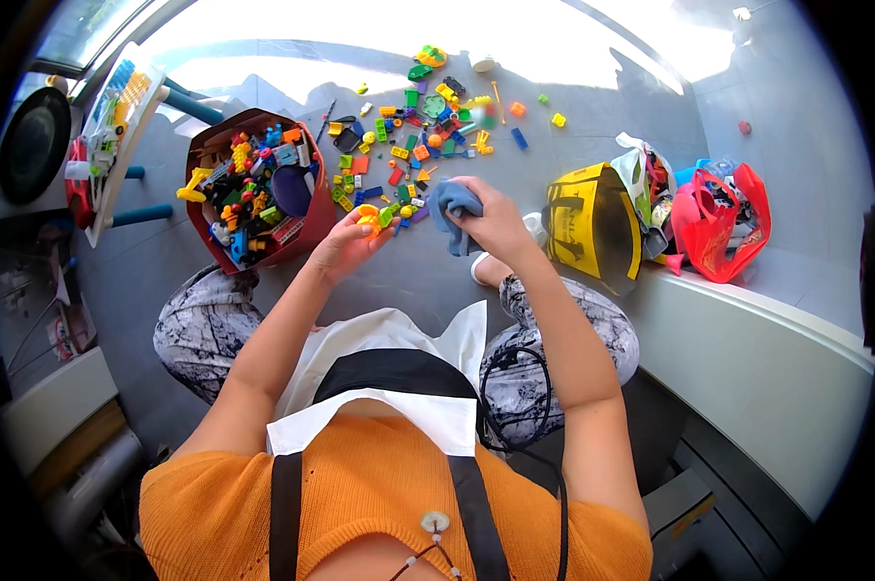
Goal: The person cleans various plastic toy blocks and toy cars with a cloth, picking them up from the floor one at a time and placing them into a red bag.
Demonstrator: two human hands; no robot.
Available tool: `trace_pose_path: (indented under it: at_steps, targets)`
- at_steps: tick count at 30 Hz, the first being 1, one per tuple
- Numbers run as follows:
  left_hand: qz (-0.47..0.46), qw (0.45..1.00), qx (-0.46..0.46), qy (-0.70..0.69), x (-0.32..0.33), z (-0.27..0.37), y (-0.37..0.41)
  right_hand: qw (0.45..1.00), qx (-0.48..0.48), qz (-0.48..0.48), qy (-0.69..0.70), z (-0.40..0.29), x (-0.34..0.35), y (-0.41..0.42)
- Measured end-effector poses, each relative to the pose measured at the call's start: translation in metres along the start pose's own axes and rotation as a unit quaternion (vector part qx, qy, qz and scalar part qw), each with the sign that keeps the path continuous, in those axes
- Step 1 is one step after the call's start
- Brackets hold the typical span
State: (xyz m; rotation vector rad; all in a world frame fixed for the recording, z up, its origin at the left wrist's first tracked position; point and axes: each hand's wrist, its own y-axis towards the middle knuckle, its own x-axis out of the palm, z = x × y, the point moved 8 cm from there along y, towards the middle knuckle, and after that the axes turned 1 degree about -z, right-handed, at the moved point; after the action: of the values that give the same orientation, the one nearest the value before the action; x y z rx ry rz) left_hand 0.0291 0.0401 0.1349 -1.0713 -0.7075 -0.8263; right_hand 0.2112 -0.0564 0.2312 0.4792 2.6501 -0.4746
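My left hand point(346, 247) holds an orange plastic toy piece point(369, 220) between thumb and fingers. A green toy block point(388, 213) shows right beside it, over the same fingers. To the right, my right hand point(497, 221) grips a bunched blue-grey cloth point(452, 210), apart from the left hand. Beyond both hands, many coloured building blocks point(412, 149) lie scattered on the grey tiled floor. Near my left hand stands a dark red bin point(314, 240) filled with mixed toys.
A yellow bag point(582, 218) stands at the right, beside a white plastic bag point(633, 156) and a red plastic bag point(753, 218) with things inside. A long white ledge point(757, 363) runs along the right. At the left is a tilted small table point(110, 181) holding toys.
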Motion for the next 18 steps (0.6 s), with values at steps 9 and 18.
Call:
trace_pose_path:
  at_steps: [9,18]
  targets:
    - [-0.120,0.990,0.036,-0.063,0.068,0.076,-0.101,0.989,-0.106,0.012,0.099,-0.122,0.005,0.014]
    - [-0.117,0.986,0.041,-0.107,0.069,0.104,-0.096,0.992,-0.064,-0.050,0.098,-0.133,0.039,0.017]
